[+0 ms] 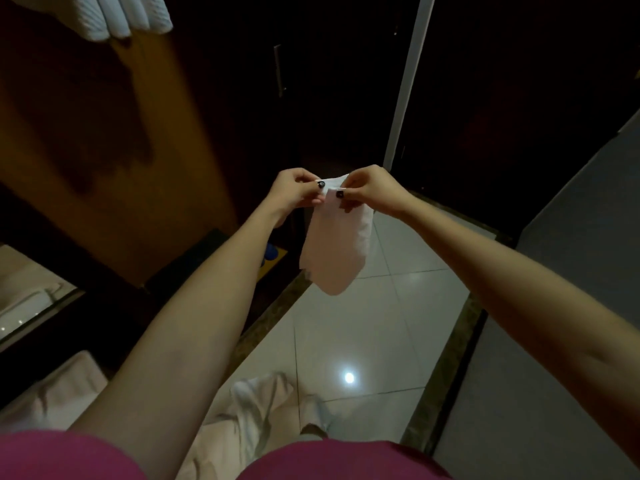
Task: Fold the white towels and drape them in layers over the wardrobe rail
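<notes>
Both hands meet at chest height in front of the person, over the floor (pixel 363 327). The left hand (pixel 294 190) and right hand (pixel 372 190) each pinch the top edge of a small white towel (pixel 336 244), thumb and fingertips closed on the cloth, the two hands almost touching. The towel hangs down from that edge, doubled over on itself, its lower end rounded and free in the air, touching nothing below.

At the top left, more white towels (pixel 128 13) hang side by side in folded layers in front of a brown wooden wardrobe panel (pixel 114 140); what they hang from is out of view.

The floor is pale glossy tile with a bright spot of reflected light near the person's feet. A heap of pale cloth (pixel 263 410) lies low in the view, just ahead of the person's pink top (pixel 69 455). Another pale folded cloth (pixel 59 386) sits at the lower left. A white upright strip (pixel 408 81) runs down behind the hands, with dark space on either side of it, and a grey wall (pixel 571 271) fills the right.
</notes>
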Available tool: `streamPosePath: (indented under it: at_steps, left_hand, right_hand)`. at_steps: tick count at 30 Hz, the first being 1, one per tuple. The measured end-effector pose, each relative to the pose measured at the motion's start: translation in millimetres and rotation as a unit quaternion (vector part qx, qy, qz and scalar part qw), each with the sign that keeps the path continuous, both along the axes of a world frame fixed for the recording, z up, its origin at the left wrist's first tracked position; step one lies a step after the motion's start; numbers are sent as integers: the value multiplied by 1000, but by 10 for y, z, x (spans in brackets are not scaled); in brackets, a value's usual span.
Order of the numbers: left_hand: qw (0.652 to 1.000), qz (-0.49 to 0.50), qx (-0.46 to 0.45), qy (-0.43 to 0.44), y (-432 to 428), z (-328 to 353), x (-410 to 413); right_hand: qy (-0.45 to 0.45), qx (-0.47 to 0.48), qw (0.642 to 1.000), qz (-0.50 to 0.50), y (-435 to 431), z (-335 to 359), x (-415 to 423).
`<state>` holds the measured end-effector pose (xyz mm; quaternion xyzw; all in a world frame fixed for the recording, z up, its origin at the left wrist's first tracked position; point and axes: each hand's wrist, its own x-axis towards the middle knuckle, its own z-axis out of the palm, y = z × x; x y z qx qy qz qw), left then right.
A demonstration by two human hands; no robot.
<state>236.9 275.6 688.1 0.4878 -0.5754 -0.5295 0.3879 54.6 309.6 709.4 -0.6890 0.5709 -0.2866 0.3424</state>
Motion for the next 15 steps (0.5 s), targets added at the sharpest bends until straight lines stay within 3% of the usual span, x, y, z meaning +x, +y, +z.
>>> streamPosePath:
  at_steps: [6, 10, 15]
  left_hand:
    - [999, -38, 7, 17, -624, 73, 217]
    - [999, -46, 7, 28, -954, 192, 410]
    - [998, -55, -2, 44, -1220, 286, 676]
  right_hand:
    - [131, -85, 988, -6, -786, 29, 189]
    - [139, -95, 985, 24, -1213, 85, 380]
    - [68, -99, 991, 65, -1605, 137, 594]
